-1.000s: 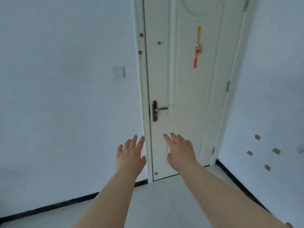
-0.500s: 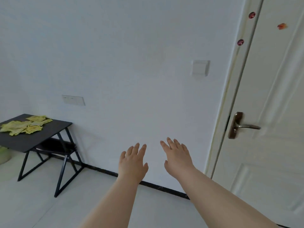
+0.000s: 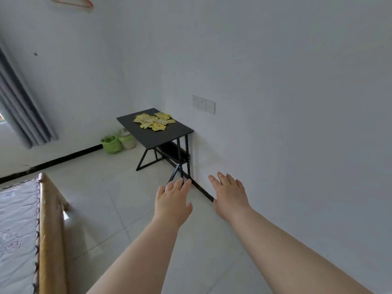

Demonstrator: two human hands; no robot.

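My left hand [image 3: 172,200] and my right hand [image 3: 230,194] are both stretched out in front of me, palms down, fingers straight and spread, holding nothing. Ahead of them a small black folding table [image 3: 161,132] stands against the white wall. A heap of several yellow packets [image 3: 153,120] lies on the far part of its top. Both hands hang in the air well short of the table.
A green pot [image 3: 111,143] and a pale jar [image 3: 127,140] sit on the floor left of the table. A bed with a wooden rail [image 3: 49,219] fills the lower left. Grey curtains [image 3: 19,107] hang at far left. Wall sockets [image 3: 203,103] sit above the table.
The view has swung left, away from the white door, which is out of sight now. The table and bed have come into view. Both hands stay open and outstretched.
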